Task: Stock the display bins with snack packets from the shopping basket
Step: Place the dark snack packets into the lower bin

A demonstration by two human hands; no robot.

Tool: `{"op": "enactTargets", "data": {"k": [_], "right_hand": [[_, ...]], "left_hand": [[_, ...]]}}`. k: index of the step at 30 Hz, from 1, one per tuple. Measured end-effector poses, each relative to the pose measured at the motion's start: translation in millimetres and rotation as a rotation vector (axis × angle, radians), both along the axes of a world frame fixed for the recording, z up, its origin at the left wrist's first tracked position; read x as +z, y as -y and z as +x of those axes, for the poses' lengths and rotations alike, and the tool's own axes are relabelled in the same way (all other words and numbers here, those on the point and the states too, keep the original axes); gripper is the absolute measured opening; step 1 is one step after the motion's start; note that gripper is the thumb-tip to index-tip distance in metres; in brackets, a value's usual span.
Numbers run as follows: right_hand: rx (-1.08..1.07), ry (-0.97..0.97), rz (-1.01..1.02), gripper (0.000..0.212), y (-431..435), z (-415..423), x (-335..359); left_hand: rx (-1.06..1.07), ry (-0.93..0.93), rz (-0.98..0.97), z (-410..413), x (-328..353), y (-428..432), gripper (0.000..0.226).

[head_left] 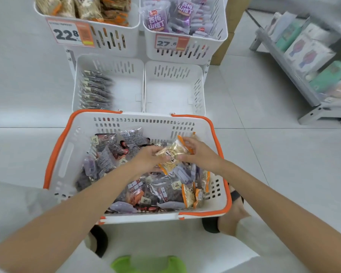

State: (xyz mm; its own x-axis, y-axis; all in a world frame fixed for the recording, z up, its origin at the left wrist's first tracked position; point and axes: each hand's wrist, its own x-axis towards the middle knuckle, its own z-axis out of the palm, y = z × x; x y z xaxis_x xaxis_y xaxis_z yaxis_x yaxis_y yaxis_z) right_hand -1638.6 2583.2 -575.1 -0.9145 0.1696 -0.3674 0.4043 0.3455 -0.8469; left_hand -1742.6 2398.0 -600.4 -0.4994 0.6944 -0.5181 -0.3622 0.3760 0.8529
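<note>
A white shopping basket (71, 154) with orange rim sits on the floor, filled with several dark, purple and orange-edged snack packets. Over its middle my left hand (148, 158) and my right hand (200, 154) both hold pale orange-edged packets (173, 152). Behind the basket stand two lower display bins: the left bin (126, 91) has a row of dark packets (95, 89) along its left side, the right bin (173, 93) holds nothing. Two upper bins hold orange-brown packets (98, 8) and purple packets (165, 18).
Price tags 22.8 (69, 34) and 27.6 (171, 43) hang on the upper bins. A grey shelf (295, 62) with boxed goods runs along the right. My sandalled feet flank the basket's near edge, and a green stool edge (148, 264) lies at the bottom.
</note>
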Motion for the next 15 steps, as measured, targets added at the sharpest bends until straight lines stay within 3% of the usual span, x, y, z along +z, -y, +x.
{"op": "enactTargets", "data": {"k": [3, 4, 6, 8, 13, 15], "right_hand": [[0.265, 0.248, 0.130, 0.089, -9, 20, -28], [0.398, 0.328, 0.211, 0.086, -9, 27, -38], [0.538, 0.325, 0.372, 0.049, -6, 35, -53], [0.438, 0.194, 0.399, 0.025, -3, 33, -50], [-0.060, -0.074, 0.049, 0.022, 1, 0, -10], [-0.232, -0.144, -0.073, 0.013, 11, -11, -2]], "left_hand": [[0.027, 0.074, -0.019, -7, -8, 9, 0.050], [0.045, 0.116, -0.024, -9, -13, 13, 0.053], [0.065, 0.190, -0.033, -10, -19, 19, 0.052], [0.073, 0.214, -0.039, -11, -25, 24, 0.053], [0.174, 0.277, 0.010, -8, -23, 27, 0.060], [0.152, 0.341, 0.081, -5, -17, 25, 0.077]]}}
